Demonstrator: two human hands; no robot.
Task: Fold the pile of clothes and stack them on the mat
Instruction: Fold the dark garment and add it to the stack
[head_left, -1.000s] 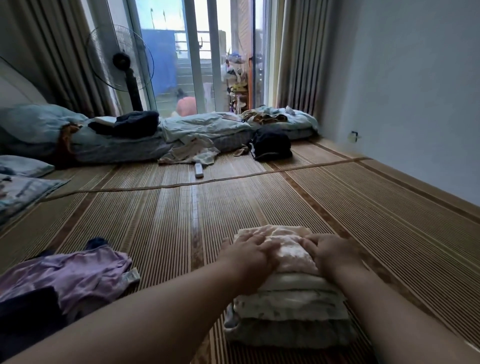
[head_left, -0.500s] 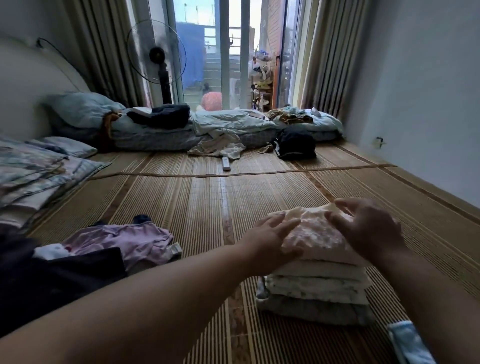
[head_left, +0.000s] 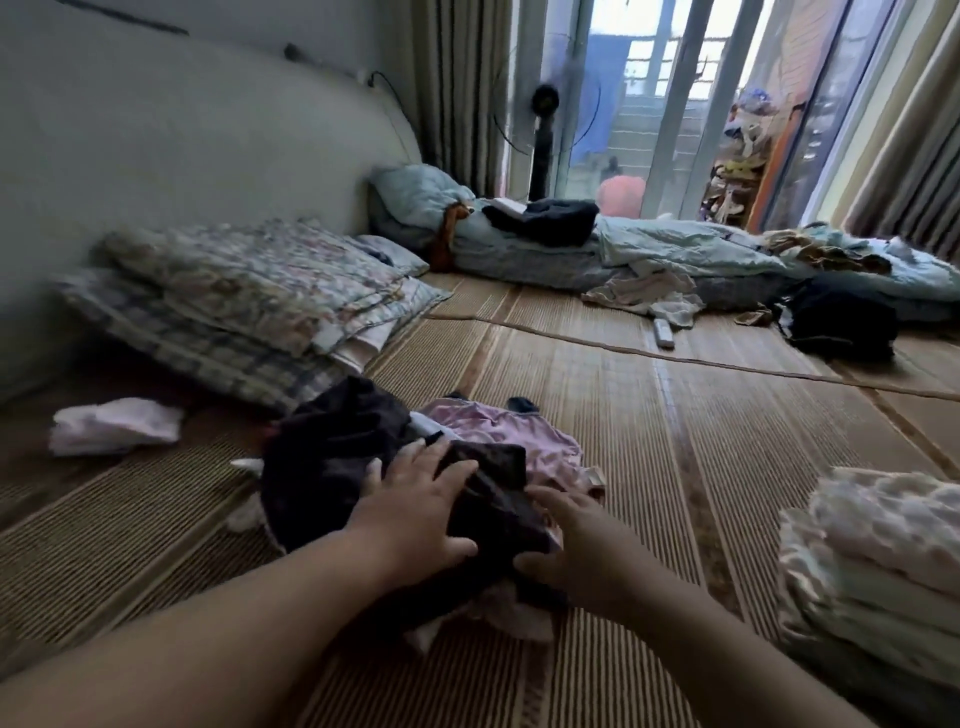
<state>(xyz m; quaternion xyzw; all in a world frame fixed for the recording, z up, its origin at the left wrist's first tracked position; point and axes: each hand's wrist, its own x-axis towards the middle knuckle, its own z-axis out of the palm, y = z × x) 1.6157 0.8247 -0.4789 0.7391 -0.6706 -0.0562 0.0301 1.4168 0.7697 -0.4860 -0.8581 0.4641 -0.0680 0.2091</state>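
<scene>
A loose pile of unfolded clothes lies on the woven mat (head_left: 597, 405) in front of me: a dark garment (head_left: 332, 457) on top and a pink garment (head_left: 509, 431) behind it. My left hand (head_left: 415, 509) rests flat on the dark garment, fingers spread. My right hand (head_left: 576, 540) touches the same dark cloth at its right edge, fingers curled around the fabric. A stack of folded pale clothes (head_left: 878, 561) stands on the mat at the right edge of view, apart from both hands.
Folded patterned blankets (head_left: 249, 301) lie against the left wall, a small white-pink cloth (head_left: 114, 426) beside them. A mattress with crumpled bedding (head_left: 675, 254), a black bag (head_left: 841, 322) and a remote (head_left: 663, 332) lie at the back. A standing fan (head_left: 545, 119) is by the glass door.
Both hands left the folded stack and moved left onto the dark garment of the loose pile. My view swung left, so the stack now sits at the right edge.
</scene>
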